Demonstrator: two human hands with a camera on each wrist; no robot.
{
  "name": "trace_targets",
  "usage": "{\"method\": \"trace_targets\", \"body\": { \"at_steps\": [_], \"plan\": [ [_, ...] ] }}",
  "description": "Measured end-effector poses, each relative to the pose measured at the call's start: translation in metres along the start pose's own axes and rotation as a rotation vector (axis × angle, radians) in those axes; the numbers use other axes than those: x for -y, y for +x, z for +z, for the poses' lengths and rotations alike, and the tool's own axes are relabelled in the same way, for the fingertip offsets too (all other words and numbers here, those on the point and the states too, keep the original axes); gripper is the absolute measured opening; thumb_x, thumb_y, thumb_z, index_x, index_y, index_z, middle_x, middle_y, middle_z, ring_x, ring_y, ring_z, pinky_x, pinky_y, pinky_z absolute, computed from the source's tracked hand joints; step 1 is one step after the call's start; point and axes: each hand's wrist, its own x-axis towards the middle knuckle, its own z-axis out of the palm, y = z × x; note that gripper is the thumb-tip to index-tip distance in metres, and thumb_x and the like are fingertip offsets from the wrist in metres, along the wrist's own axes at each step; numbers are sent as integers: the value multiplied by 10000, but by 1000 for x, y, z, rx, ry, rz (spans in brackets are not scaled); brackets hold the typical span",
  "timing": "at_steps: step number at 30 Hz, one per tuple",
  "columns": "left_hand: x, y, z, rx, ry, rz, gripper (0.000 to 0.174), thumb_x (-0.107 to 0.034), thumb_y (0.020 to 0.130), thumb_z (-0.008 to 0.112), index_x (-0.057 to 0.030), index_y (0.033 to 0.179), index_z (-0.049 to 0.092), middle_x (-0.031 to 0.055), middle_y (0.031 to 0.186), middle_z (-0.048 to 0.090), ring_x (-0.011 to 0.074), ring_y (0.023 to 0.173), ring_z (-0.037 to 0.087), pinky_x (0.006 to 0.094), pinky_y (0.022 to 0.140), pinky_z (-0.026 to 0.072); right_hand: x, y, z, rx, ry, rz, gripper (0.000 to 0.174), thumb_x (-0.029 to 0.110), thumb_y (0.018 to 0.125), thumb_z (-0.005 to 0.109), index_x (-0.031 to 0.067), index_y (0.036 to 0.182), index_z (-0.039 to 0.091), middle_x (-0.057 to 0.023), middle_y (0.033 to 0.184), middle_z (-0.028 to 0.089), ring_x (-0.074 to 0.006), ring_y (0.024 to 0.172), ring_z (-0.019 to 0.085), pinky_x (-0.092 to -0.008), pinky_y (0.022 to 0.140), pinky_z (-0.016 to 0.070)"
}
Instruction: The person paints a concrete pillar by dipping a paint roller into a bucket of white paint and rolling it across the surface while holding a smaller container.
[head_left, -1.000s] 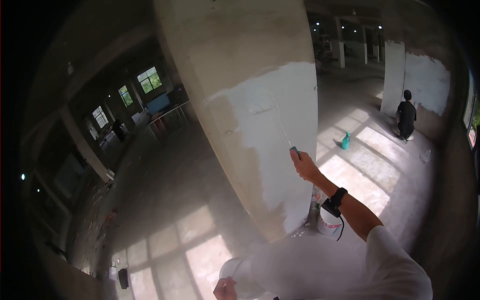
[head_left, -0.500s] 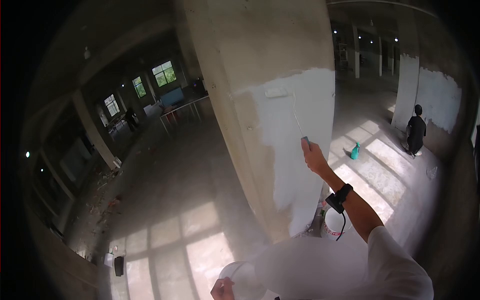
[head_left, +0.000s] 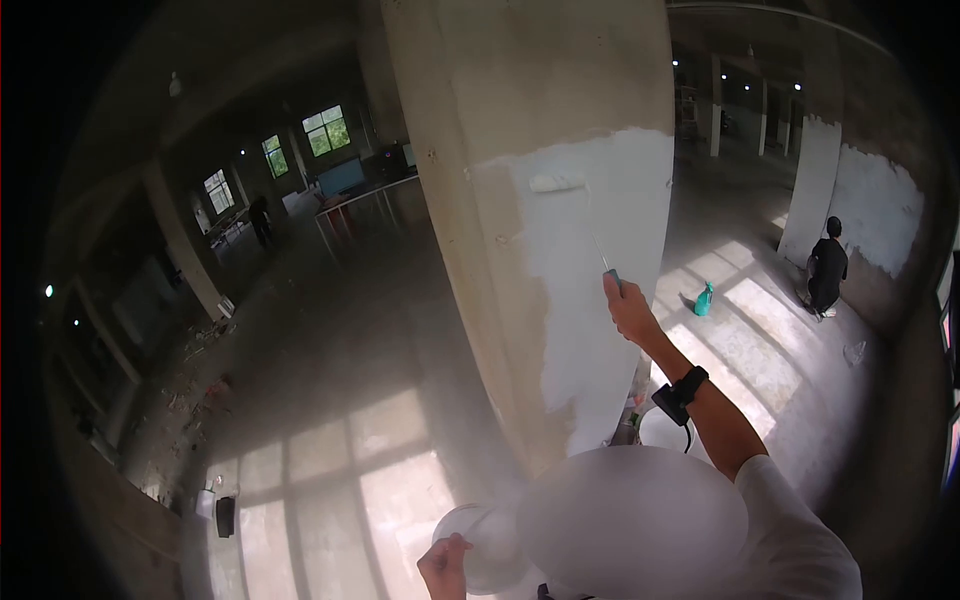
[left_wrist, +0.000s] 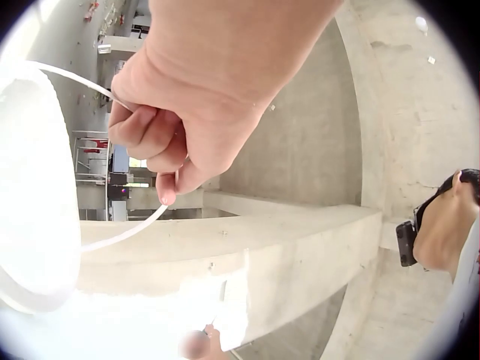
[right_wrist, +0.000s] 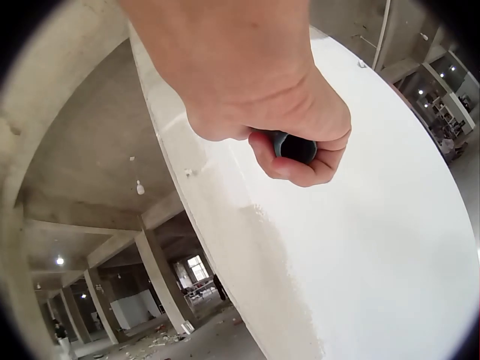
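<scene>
My right hand (head_left: 630, 312) grips the handle of a paint roller (head_left: 558, 184), whose white cover lies against a pillar (head_left: 530, 80). Below and right of the cover spreads white paint (head_left: 600, 290), with bare grey-brown plaster above and along the left. In the right wrist view the dark hollow end of the roller handle (right_wrist: 294, 148) shows between curled fingers. Low in the head view my left hand (head_left: 443, 567) is beside a white bucket (head_left: 478, 530). The left wrist view shows those fingers curled round its thin white bail handle (left_wrist: 127, 234).
Another white bucket (head_left: 662, 430) stands on the floor at the pillar's foot. A green spray bottle (head_left: 704, 299) is on the sunlit floor to the right. Farther off, a person in black (head_left: 828, 268) crouches by a part-painted wall. A table (head_left: 365, 195) stands at the back left.
The roller has moved up the pillar toward the paint's upper edge, my right hand rising with it. The head view has turned slightly left. My left hand keeps its hold on the bucket's handle.
</scene>
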Motion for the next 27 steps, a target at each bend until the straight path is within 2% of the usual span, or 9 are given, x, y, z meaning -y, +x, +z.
{"method": "trace_targets", "body": {
  "at_steps": [4, 7, 10, 11, 14, 18, 19, 22, 27],
  "plan": [
    [-16, -4, 2, 47, 23, -178, 296, -217, 929, 620, -37, 697, 660, -96, 516, 393, 6, 491, 258, 234, 479, 162, -68, -35, 40, 7, -94, 26, 553, 501, 972, 428, -11, 876, 614, -271, 859, 655, -488, 902, 614, -506, 808, 477],
    [-12, -2, 4, 82, 37, -236, 291, -217, 938, 617, -36, 714, 657, -108, 512, 359, -1, 478, 245, 233, 470, 144, -118, -63, 64, 71, -132, 105, 521, 484, 970, 426, 6, 942, 634, -288, 906, 659, -511, 967, 594, -540, 866, 465],
    [6, 5, 4, 150, 121, -240, 282, -193, 947, 599, 29, 776, 635, 0, 636, 550, 51, 621, 445, 217, 582, 343, -152, -90, 80, 128, -182, 158, 528, 483, 971, 422, 4, 945, 641, -302, 921, 656, -510, 953, 601, -545, 859, 470],
    [8, 7, 7, 140, 164, -281, 282, -184, 941, 611, 36, 774, 671, 10, 694, 596, 66, 679, 486, 217, 654, 380, -164, -98, 85, 142, -202, 173, 530, 484, 969, 424, 2, 949, 644, -303, 920, 656, -508, 943, 607, -545, 857, 474],
    [6, 12, 26, 138, 227, -320, 257, -162, 938, 614, 35, 780, 664, 2, 688, 590, 64, 664, 475, 216, 644, 375, -199, -113, 100, 194, -261, 235, 539, 486, 963, 435, -6, 954, 655, -303, 912, 659, -498, 912, 624, -543, 846, 485],
    [12, 17, 56, 156, 314, -350, 230, -133, 935, 605, 20, 771, 657, -34, 640, 518, 34, 601, 407, 204, 555, 306, -259, -119, 120, 298, -306, 303, 545, 489, 951, 463, -14, 927, 671, -287, 898, 670, -470, 890, 646, -533, 822, 498],
    [10, 16, 69, 208, 339, -295, 293, -227, 967, 594, -25, 757, 615, -92, 505, 331, -1, 457, 231, 230, 452, 147, -279, -122, 126, 332, -306, 323, 545, 489, 947, 470, -14, 918, 675, -280, 897, 673, -462, 890, 651, -530, 817, 501],
    [7, 16, 106, 229, 393, -280, 298, -225, 973, 583, -25, 754, 607, -86, 509, 324, 0, 456, 230, 232, 449, 152, -307, -120, 126, 385, -317, 429, 536, 487, 936, 492, -13, 882, 679, -232, 838, 687, -430, 821, 662, -518, 751, 511],
    [7, 15, 155, 226, 487, -282, 295, -234, 969, 585, -17, 769, 585, -80, 512, 318, 4, 455, 228, 236, 454, 124, -328, -137, 98, 345, -181, 442, 510, 489, 943, 490, 13, 859, 654, -211, 750, 670, -420, 739, 655, -518, 684, 504]
  ]
}}
